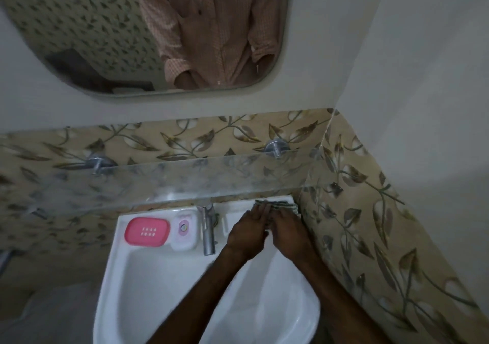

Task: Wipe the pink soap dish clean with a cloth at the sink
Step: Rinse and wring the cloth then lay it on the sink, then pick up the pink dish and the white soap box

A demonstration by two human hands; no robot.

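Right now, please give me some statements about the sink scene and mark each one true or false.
1. Both hands, left hand and right hand, are on the cloth. True.
2. The pink soap dish is held in one hand. False: it sits untouched on the sink ledge, left of the tap.
3. The cloth lies at the sink's back right corner. True.
4. The soap dish sits on the glass shelf. False: it is below the shelf.
5. Water runs from the tap. False: none is visible.

Two hands (pixel 248 233) (pixel 289 233), one soap dish (pixel 147 231), one cloth (pixel 280 204)
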